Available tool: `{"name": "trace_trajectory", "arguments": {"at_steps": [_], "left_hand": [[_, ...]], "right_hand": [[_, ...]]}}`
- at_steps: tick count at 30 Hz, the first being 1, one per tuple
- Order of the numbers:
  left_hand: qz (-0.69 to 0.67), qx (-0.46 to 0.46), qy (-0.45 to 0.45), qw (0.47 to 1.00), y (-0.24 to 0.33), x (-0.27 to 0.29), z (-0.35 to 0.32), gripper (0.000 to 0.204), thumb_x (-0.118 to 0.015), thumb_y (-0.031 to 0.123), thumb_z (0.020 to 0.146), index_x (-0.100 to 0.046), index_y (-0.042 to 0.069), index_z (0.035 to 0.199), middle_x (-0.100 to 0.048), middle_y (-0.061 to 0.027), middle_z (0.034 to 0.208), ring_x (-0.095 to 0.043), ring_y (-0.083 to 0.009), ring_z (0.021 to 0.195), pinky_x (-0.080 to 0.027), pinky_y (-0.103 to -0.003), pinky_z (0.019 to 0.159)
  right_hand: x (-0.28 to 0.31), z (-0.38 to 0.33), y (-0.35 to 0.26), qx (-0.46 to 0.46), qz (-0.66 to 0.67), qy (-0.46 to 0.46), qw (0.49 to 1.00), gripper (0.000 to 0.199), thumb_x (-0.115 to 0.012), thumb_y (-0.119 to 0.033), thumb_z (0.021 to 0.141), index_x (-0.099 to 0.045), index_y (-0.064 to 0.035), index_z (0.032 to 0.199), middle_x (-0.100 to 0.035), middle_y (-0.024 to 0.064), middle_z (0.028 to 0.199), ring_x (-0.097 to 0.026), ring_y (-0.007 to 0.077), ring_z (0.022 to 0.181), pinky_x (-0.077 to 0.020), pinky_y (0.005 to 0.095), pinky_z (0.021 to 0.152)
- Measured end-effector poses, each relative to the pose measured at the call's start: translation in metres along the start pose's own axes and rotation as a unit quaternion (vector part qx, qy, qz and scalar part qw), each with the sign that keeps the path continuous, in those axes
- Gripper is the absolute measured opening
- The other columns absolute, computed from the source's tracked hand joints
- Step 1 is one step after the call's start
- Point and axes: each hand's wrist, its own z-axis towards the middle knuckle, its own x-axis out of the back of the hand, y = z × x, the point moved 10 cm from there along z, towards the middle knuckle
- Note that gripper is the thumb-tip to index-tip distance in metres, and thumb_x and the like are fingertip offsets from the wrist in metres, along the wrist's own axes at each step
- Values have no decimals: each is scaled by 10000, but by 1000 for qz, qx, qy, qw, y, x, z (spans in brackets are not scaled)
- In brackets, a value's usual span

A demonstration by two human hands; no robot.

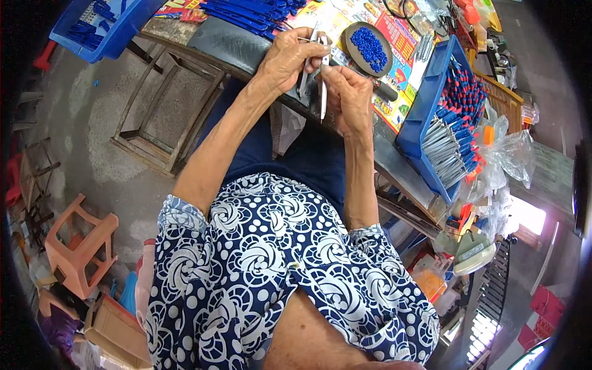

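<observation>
While both hands are up at the edge of the desk (243,50), the left hand (285,60) has its grip curled nearly closed, fingertips bunched around a thin silver piece (315,31) that pokes out past them. The right hand (348,95) is just beside it, grip pinched down thumb-to-finger on a slim white piece (324,102), its pointed end hanging toward the person. So that's where the stuff being worked on is: right between the two hands. Can't tell if those two pieces are joined, fingers cover that bit.

Just past the right hand there's a round dish (349,49) with a pile of tiny blue bits (370,49), sitting on colourful printed paper (402,37). Off to the right, a blue tray (425,106) is loaded with slim metal rods (441,151), plus a bunch of blue-and-red pieces (461,89). Long blue pieces (246,13) lie piled at the far left of the desk, near a blue basket (92,53). Down on the floor to the left: a peach plastic stool (79,253).
</observation>
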Motion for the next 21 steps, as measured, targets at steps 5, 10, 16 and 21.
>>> {"name": "trace_trajectory", "arguments": {"at_steps": [5,10,16,21], "left_hand": [[-8,0,-13,1000,0,-1,1,207,-604,39,735,-569,-13,933,-556,-21,686,-463,-59,529,-369,-167,482],[-2,12,-12,1000,0,-1,0,201,-601,46,750,-566,-9,941,-566,-27,702,-464,-60,537,-376,-171,495],[11,17,-6,1000,-3,2,3,209,-591,47,766,-553,-11,963,-588,-49,745,-474,-63,560,-380,-180,507],[17,20,4,1000,-3,3,3,225,-601,42,763,-543,-10,974,-592,-53,761,-478,-66,570,-372,-181,507]], "right_hand": [[-1,8,0,7,37,10,999,204,-582,-183,828,-551,-55,672,-394,-68,492,-282,10,384,-172,170,360],[10,-2,11,17,88,6,996,170,-569,-175,832,-568,-19,762,-453,-37,576,-326,14,429,-218,163,380],[7,-23,20,-17,132,-28,991,172,-557,-159,829,-564,9,862,-452,-34,584,-343,20,443,-246,157,394],[11,-26,19,-11,149,-18,989,178,-560,-154,826,-565,18,872,-448,-30,573,-357,26,448,-247,160,394]]}}
